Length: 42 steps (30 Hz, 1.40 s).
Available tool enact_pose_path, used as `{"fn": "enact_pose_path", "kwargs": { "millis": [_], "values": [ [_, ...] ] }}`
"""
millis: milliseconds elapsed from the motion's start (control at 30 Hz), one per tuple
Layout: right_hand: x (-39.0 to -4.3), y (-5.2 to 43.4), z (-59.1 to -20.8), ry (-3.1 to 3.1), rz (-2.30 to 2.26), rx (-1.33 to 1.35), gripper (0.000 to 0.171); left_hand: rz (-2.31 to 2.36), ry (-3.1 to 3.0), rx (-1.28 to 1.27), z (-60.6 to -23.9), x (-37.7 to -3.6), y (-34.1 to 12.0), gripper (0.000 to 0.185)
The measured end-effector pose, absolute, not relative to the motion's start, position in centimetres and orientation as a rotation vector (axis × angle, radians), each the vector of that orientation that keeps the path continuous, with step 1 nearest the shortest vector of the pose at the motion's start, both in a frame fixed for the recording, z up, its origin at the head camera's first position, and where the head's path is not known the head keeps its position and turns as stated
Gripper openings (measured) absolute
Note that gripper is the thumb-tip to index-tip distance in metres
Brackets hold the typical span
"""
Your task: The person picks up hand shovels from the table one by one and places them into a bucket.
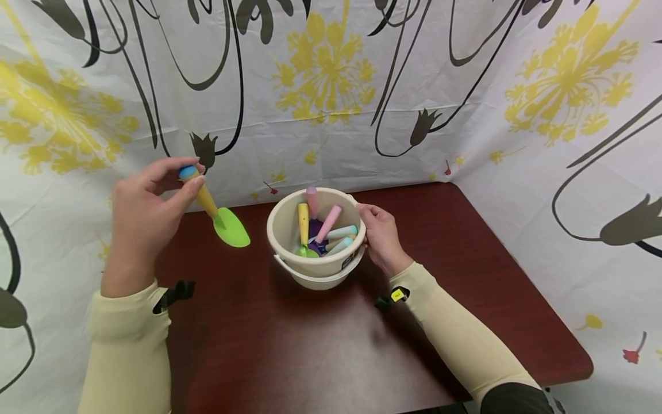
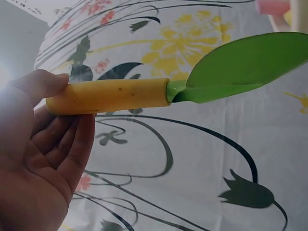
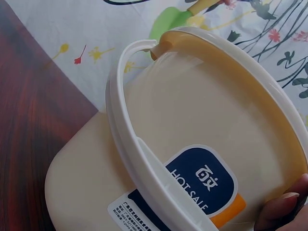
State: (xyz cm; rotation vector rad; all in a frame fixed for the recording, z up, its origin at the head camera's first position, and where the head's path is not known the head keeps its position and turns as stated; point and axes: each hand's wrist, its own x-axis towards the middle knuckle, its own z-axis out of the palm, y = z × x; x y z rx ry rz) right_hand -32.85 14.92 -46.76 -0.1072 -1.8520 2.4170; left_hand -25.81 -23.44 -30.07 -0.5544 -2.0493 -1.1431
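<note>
My left hand (image 1: 147, 213) pinches a small hand trowel (image 1: 231, 228) by the blue end of its yellow handle. The green blade hangs tilted down, left of a cream bucket (image 1: 281, 227) and apart from it. In the left wrist view, thumb and fingertips hold the end of the trowel's handle (image 2: 120, 96). My right hand (image 1: 381, 237) grips the bucket's rim at the right side. Inside the bucket lie several tools, among them one with a yellow handle (image 1: 303, 223) and another with a pink handle (image 1: 328, 223). Their lower ends are partly hidden.
The bucket's white carrying handle (image 3: 126, 115) hangs down across its front, over a dark blue label (image 3: 204, 175). Beneath is a dark red-brown table (image 1: 320, 345). Patterned white cloth (image 1: 331, 149) stands behind the table and along its right side.
</note>
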Motion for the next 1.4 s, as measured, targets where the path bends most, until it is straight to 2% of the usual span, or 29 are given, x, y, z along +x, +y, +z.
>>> {"fn": "enact_pose_path", "kwargs": {
  "millis": [467, 767, 1000, 1400],
  "values": [
    [-32.9, 15.1, -46.8, -1.838, 2.418, -0.127, 0.03, -1.14, -1.991, -0.683, -27.3, -27.3, -20.5, 0.03],
    [-32.8, 15.3, -46.9, -1.843, 2.415, -0.124, 0.031, -1.012, -2.057, -0.886, -26.6, -29.1, -18.2, 0.03],
    [-32.8, 15.3, -47.1, -1.85, 2.42, -0.121, 0.031, -0.833, -2.216, -1.035, -27.4, -30.7, -16.1, 0.032],
    [-32.9, 15.0, -47.0, -1.832, 2.434, -0.097, 0.03, -0.635, -2.413, -1.144, -29.7, -33.1, -13.6, 0.032]
  ]
}}
